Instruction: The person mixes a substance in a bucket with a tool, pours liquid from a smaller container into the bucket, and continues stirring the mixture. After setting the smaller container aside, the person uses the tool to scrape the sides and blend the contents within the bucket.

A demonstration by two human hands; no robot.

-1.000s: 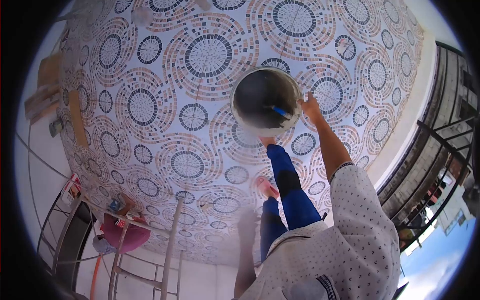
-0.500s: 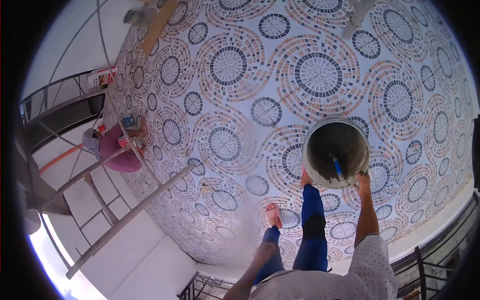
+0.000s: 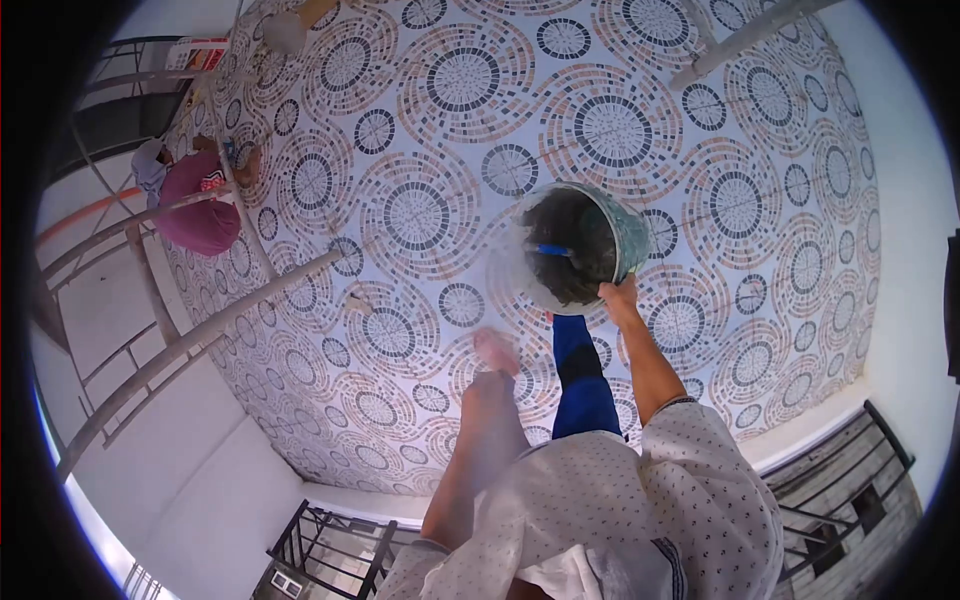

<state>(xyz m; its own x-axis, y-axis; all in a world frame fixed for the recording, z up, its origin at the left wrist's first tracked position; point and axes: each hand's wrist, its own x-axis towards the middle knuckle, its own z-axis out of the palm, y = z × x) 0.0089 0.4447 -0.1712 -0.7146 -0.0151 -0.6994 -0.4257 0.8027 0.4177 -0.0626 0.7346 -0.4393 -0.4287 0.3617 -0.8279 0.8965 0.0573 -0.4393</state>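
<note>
The right hand (image 3: 620, 295) is closed around the rim of the bucket (image 3: 575, 245), which hangs tilted just above the grip, over the tiled floor (image 3: 420, 120). A blue handle (image 3: 552, 250) sticks out of the dark mix inside. The left hand (image 3: 497, 352) is blurred, so I cannot tell if it is open; it holds nothing visible. It is better to keep the rim level and the wrist firm, so nothing spills.
</note>
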